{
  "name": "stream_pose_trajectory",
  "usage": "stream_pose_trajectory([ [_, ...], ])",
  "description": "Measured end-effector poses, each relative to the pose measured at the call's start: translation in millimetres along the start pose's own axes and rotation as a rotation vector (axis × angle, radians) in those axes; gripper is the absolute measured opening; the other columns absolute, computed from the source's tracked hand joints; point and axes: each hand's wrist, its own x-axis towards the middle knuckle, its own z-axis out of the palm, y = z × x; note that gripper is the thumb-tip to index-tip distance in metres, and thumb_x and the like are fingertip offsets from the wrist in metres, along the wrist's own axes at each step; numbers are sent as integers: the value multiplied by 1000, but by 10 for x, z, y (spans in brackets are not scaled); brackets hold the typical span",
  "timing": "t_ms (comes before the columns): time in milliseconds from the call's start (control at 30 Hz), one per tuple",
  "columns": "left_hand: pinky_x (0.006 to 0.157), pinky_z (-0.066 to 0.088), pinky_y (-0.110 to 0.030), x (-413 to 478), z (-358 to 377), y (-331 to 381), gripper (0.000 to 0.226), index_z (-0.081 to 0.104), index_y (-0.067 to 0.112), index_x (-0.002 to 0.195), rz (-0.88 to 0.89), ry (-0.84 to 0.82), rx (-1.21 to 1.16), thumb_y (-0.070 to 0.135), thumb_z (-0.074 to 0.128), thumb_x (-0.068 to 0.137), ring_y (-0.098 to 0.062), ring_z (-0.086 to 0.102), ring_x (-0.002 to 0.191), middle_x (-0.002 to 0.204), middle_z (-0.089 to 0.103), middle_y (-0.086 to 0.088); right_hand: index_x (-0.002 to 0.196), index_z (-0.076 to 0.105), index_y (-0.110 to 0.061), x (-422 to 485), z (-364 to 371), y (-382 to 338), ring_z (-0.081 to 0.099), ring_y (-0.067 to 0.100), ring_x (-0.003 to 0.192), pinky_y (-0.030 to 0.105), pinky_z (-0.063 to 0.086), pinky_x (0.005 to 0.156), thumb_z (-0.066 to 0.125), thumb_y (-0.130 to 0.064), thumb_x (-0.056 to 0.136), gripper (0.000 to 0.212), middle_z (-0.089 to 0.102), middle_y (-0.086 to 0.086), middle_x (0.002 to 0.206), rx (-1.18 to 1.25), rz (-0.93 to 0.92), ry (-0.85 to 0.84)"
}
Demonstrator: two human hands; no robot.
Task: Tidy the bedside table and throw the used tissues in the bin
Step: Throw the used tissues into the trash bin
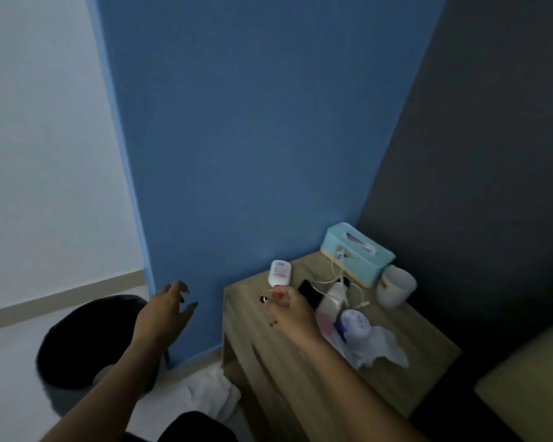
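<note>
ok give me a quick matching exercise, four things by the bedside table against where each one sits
Things:
1. tissue box
2. white cup
3. crumpled tissue
4. black bin

Places:
A. on the floor, left of the table
B. near edge of the table top, beside the round jar
C. back corner of the table, where the walls meet
D. right side of the table, next to the tissue box

Pairs: 1-C, 2-D, 3-B, 4-A

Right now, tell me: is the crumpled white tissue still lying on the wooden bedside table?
Yes, the crumpled white tissue lies on the wooden bedside table near its front edge, untouched by either hand.
</note>
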Motion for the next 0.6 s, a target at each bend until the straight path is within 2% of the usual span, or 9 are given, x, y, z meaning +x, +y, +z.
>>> stream_pose_trajectory([
  [100,67,51,-39,-7,156,444,31,53,15,108,71,-30,-27,31,66,85,-27,63,87,102,62,-9,92,60,-29,-53,-636,192,66,18,93,39,54,84,67,-20,82,16,70,0,94,-54,-31,137],
  [167,67,51,-40,-16,272,692,32,51,16,110,104,-67,-40,33,64,86,-26,63,89,106,60,-8,94,58,-22,-98,-990,336,63,17,93,28,49,75,66,-19,84,14,67,0,95,-117,-38,234],
  [233,67,52,-38,-38,384,879,34,50,17,111,117,-102,-55,36,63,86,-25,61,91,109,58,-6,89,57,-19,-141,-1260,506,61,19,90,25,43,67,65,-21,80,13,64,-1,91,-194,-28,349],
  [300,70,52,-38,-67,506,1028,37,49,18,114,112,-146,-67,38,62,85,-23,61,94,113,56,-4,96,62,-17,-141,-1451,756,63,24,95,29,48,76,69,-23,77,21,67,3,98,-280,21,458],
  [367,74,53,-40,-103,613,1122,41,47,20,119,92,-189,-66,39,62,85,-24,60,100,118,54,-4,107,62,-22,-38,-1545,1089,62,26,103,36,52,87,70,-41,72,41,67,4,109,-349,128,458],
  [433,79,53,-42,-154,739,1185,49,43,21,126,85,-239,-42,40,60,85,-25,57,111,127,50,-4,104,60,-28,206,-1630,1628,62,23,104,40,54,85,62,-73,61,62,65,0,110,-416,217,429],
  [467,83,53,-43,-182,802,1210,56,39,21,132,87,-276,-24,41,60,85,-26,53,118,134,47,-5,99,59,-29,189,-1624,1649,62,21,102,39,55,83,57,-83,55,70,65,-3,107,-471,228,425],
  [533,97,47,-44,-257,946,1267,76,25,18,145,84,-382,29,46,61,84,-28,39,134,150,32,-8,97,62,-26,28,-1591,1517,61,16,97,35,55,79,62,-78,56,66,64,-6,102,-497,196,392],
  [600,111,33,-43,-353,1060,1310,95,8,16,151,88,-483,109,53,61,81,-28,20,145,160,11,-8,113,60,-19,-58,-1548,1457,59,15,101,30,52,82,70,-57,67,61,60,-5,109,-461,203,367],
])
